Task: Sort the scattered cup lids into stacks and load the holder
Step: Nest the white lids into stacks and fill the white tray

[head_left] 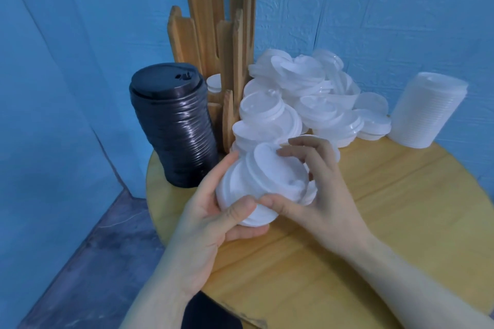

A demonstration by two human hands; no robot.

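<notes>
A tall stack of black lids stands at the left edge of the round wooden desk, just beside the upright wooden holder. In front of these, the left hand curls its thumb and fingers around a small bunch of white lids, and the right hand pinches the same bunch from the other side. Behind lies a loose pile of white lids; a neat white stack stands at far right.

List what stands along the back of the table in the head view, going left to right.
Black lid stack → wooden holder → loose pile of white lids → white lid stack.
</notes>
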